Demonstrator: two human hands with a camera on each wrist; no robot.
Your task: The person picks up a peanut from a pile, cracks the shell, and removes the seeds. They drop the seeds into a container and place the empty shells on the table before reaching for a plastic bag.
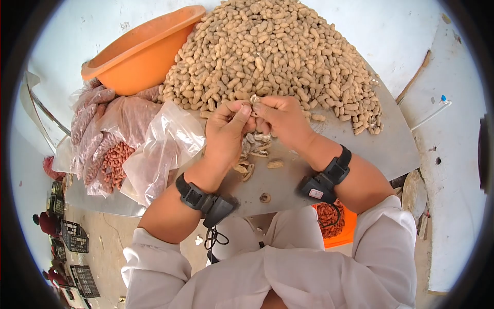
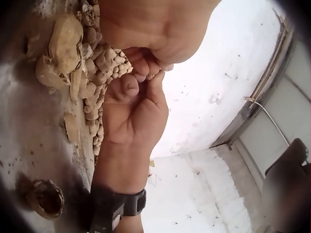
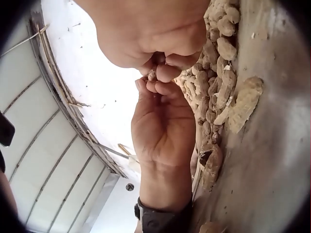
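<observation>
Just in front of the peanut pile point(image 1: 272, 51), both hands meet with curled fingers. The right hand point(image 1: 288, 122) pinches a pale piece of peanut shell point(image 1: 254, 99). Against it, the left hand point(image 1: 224, 135) has thumb and fingers closed together, its contents mostly hidden. In the right wrist view a small piece of peanut point(image 3: 152, 74) shows between the fingertips of the right hand point(image 3: 155, 34) and left hand point(image 3: 163, 126). Below the hands lie opened shells point(image 1: 257, 145) on the metal table point(image 1: 293, 183).
An orange basin point(image 1: 139, 56) leans at the back left. Clear bags point(image 1: 164, 149) and red kernels point(image 1: 117, 164) lie at the left. One shell piece point(image 1: 265, 198) is near the front edge. Below the table stands an orange container point(image 1: 349, 226) of red kernels.
</observation>
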